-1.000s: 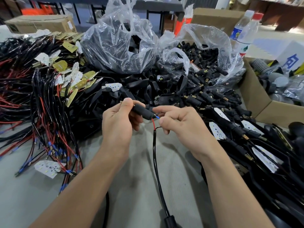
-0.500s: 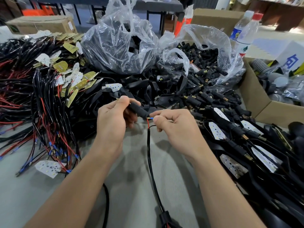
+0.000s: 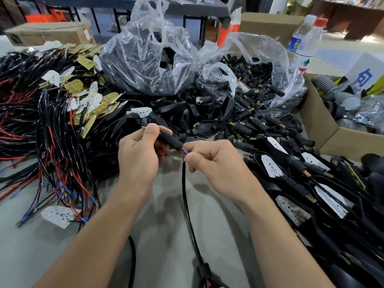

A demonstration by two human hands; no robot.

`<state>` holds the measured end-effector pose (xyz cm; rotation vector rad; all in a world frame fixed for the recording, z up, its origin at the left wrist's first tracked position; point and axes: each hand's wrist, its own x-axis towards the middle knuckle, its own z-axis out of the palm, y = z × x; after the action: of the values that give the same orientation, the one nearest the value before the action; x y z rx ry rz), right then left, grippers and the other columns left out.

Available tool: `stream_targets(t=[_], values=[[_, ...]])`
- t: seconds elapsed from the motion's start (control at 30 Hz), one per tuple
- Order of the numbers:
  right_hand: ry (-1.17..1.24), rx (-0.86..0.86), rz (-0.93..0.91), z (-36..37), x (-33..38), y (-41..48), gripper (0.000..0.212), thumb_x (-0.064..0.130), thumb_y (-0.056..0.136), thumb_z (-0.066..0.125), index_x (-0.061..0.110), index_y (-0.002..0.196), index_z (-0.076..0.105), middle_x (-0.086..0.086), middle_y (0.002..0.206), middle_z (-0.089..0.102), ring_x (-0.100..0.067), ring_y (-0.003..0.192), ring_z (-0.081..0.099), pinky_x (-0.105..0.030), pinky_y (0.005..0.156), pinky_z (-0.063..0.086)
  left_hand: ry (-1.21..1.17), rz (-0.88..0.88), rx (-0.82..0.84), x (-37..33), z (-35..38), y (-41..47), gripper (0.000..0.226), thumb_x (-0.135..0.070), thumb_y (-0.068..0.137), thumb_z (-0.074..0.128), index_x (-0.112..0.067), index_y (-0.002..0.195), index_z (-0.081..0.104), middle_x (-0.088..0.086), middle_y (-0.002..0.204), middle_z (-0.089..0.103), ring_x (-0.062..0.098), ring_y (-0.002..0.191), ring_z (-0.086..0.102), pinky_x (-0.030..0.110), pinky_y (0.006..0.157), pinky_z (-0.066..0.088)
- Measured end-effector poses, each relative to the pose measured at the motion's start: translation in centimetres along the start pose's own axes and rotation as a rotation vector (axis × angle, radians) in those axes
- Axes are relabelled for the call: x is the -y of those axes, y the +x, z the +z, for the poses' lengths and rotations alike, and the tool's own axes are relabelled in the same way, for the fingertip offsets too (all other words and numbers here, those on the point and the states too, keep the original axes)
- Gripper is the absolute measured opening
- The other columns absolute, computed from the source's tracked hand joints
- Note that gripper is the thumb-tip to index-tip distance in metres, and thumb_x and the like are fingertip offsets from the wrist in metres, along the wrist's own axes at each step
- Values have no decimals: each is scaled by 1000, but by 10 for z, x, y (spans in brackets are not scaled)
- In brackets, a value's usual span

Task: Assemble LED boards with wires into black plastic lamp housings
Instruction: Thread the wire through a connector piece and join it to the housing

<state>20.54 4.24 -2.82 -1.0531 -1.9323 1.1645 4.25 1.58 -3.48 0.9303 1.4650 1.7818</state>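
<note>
Now left hand (image 3: pixel 138 156) grips stem (image 3: pixel 169 140); right hand (image 3: pixel 216 161) pinches wire (image 3: pixel 184 161).

You have two clear plastic bags (image 3: pixel 145 59) (image 3: pixel 259 65) at the far edge of the tabletop (image 3: pixel 166 225). Two plastic bottles (image 3: pixel 296 41) (image 3: pixel 310 48) stand by its far right corner. You see three cardboard boxes (image 3: pixel 49 34) (image 3: pixel 270 23) (image 3: pixel 324 129): two beyond the far edge, one open at the right edge. Your left hand (image 3: pixel 139 156) holds one black sleeve (image 3: pixel 169 140), your right hand (image 3: pixel 214 161) pinches one black cable (image 3: pixel 188 204). The wires (image 3: pixel 31 121), LED boards (image 3: pixel 272 167) and black housings (image 3: pixel 176 109) are too many to count.
</note>
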Motion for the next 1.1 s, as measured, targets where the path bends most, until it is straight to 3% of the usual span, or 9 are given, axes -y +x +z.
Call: stream_targets(t=[0.1, 0.23, 0.33, 0.47, 0.53, 0.63, 0.8, 0.93, 1.1], values=[[29, 20, -26, -4, -2, 1, 28, 8, 93, 69, 3, 65, 69, 16, 106, 75, -16, 77, 61, -31, 73, 43, 9, 29, -8, 0, 0, -1, 47, -25, 104, 48, -25, 68, 78, -4, 58, 65, 7, 53, 55, 19, 48, 43], [32, 22, -18, -3, -1, 0, 32, 8, 92, 69, 8, 61, 68, 17, 99, 74, -2, 70, 56, -22, 70, 40, 0, 23, 18, -1, -1, -1, 47, -23, 104, 48, -24, 68, 78, -3, 60, 67, 8, 54, 57, 20, 49, 44], [-14, -64, -12, 1, -2, -1, 36, 12, 93, 69, 16, 57, 64, 17, 90, 75, -6, 60, 52, -25, 63, 40, -34, -56, 86, -2, -2, -1, 48, -20, 106, 46, -20, 71, 79, 1, 63, 68, 11, 56, 59, 22, 50, 46], [4, -164, -17, 2, -4, 0, 26, 16, 92, 69, 11, 66, 72, -8, 68, 66, -4, 55, 38, -27, 56, 33, -174, -204, 121, -3, -2, 3, 48, -22, 109, 42, -15, 76, 77, 6, 65, 66, 11, 54, 57, 22, 48, 45], [5, -197, -4, 1, -4, 1, 22, 21, 91, 72, 16, 70, 77, 3, 54, 49, -5, 52, 35, -23, 53, 28, -228, -252, 122, -1, -1, 3, 45, -24, 109, 42, -12, 80, 74, 4, 62, 64, 10, 53, 56, 21, 46, 44], [-17, -168, -7, -1, -2, -1, 18, 31, 90, 73, 25, 74, 79, -7, 56, 49, -6, 54, 35, -27, 54, 29, -286, -304, 141, 2, -1, 3, 48, -25, 109, 41, -14, 78, 76, 2, 59, 63, 8, 52, 56, 20, 45, 44], [-126, -159, 15, 0, 2, -4, 25, 28, 88, 75, 15, 67, 75, 7, 48, 33, -9, 48, 30, -20, 48, 24, -120, -184, 137, 1, -2, 3, 54, -24, 109, 44, -22, 68, 79, 1, 61, 63, 8, 53, 56, 21, 46, 43], [-147, -65, 50, 0, 5, -4, 29, 21, 90, 73, 8, 65, 70, 2, 51, 37, -9, 50, 30, -25, 50, 27, -110, -117, 89, 4, 0, 0, 51, -23, 107, 46, -21, 69, 78, 2, 62, 63, 9, 53, 56, 21, 46, 43], [-156, -100, 33, 1, 3, -6, 25, 21, 91, 71, 13, 68, 73, 5, 49, 40, -7, 47, 35, -18, 47, 28, -5, -27, 151, 3, 1, -1, 44, -24, 104, 50, -21, 70, 78, 4, 65, 66, 11, 55, 57, 23, 47, 44]])
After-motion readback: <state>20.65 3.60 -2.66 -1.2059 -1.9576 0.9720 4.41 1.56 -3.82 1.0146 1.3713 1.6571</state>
